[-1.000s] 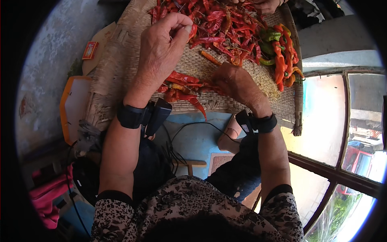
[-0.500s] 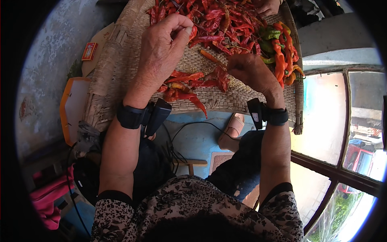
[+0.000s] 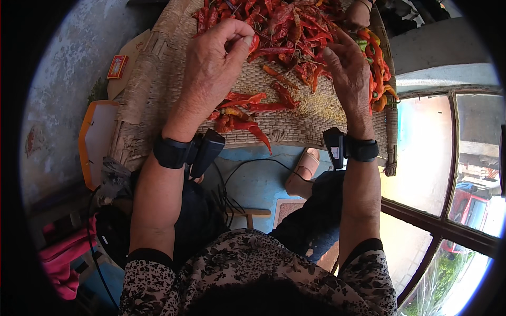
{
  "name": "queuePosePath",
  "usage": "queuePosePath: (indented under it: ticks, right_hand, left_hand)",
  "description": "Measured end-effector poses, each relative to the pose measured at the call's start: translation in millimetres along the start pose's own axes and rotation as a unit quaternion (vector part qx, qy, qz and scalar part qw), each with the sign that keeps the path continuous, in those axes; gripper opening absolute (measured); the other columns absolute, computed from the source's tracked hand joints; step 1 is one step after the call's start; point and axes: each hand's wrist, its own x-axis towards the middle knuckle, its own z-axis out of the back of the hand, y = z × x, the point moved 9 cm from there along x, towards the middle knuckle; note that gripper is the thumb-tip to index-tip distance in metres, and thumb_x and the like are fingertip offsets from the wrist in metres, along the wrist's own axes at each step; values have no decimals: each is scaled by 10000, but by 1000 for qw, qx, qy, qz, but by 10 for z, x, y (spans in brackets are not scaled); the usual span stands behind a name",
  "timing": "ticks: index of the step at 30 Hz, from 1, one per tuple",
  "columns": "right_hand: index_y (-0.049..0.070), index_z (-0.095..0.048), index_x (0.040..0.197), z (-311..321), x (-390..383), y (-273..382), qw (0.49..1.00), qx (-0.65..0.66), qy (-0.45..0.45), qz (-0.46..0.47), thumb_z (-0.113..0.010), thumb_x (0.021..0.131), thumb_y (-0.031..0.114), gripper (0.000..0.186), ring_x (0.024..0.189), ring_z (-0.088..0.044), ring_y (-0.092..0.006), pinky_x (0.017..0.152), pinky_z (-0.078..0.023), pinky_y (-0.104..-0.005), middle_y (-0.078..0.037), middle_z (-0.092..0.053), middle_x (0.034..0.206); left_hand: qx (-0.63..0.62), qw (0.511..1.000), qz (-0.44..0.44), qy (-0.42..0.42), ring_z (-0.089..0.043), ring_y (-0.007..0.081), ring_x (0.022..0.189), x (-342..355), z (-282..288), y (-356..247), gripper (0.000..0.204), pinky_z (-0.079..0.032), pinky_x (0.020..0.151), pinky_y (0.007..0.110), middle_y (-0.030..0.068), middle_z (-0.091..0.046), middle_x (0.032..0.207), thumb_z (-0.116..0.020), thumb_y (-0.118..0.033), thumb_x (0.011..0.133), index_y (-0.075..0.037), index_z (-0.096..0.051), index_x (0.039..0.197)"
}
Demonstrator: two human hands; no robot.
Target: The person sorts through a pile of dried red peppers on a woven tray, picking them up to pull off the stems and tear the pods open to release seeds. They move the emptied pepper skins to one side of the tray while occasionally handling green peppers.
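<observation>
Dried red chili peppers (image 3: pixel 284 21) lie heaped on a woven bamboo tray (image 3: pixel 158 97). At the heap's left edge, my left hand (image 3: pixel 213 63) is closed in a pinch on a red chili pepper (image 3: pixel 254 44) that shows just past the thumb. My right hand (image 3: pixel 350 73) hovers over the heap's right side, with thumb and fingers apart and nothing visible in them. Several loose chili peppers (image 3: pixel 245 126) rest at the tray's near edge, and pale seeds (image 3: pixel 321 105) are scattered beside them.
Another person's hand (image 3: pixel 358 15) is at the heap's far right. Fresher red and green peppers (image 3: pixel 378 79) lie along the tray's right side. A small red box (image 3: pixel 117 67) sits to the left. Black cables (image 3: pixel 232 184) hang below the tray, and a window (image 3: pixel 443 210) stands at right.
My right hand has moved up and right, and its fingers have opened. The dried chili that was at its fingertips is gone from there. My left hand keeps its pinch almost unmoved.
</observation>
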Motion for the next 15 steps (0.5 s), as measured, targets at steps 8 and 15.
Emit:
queuePosePath:
  ticks: [8, 15]
  right_hand:
    - [55, -654, 985, -710, -599, 25, 896, -233, 378, 6, -702, 816, 296, 298, 734, -657, -251, 664, -510, -361, -119, -657, 773]
    - [33, -668, 901, -585, -412, 14, 920, -81, 379, -56, -685, 832, 131, 121, 742, -653, -159, 675, -514, -290, -71, -670, 788]
  left_hand:
    - [7, 1000, 5, 6, -599, 107, 659, 8, -4, -11, 77, -470, 580, 269, 50, -643, 776, -598, -90, 901, -35, -629, 945]
    - [8, 1000, 5, -1, -599, 112, 653, -5, 19, -17, 75, -470, 575, 272, 47, -646, 781, -594, -93, 902, -34, -627, 935]
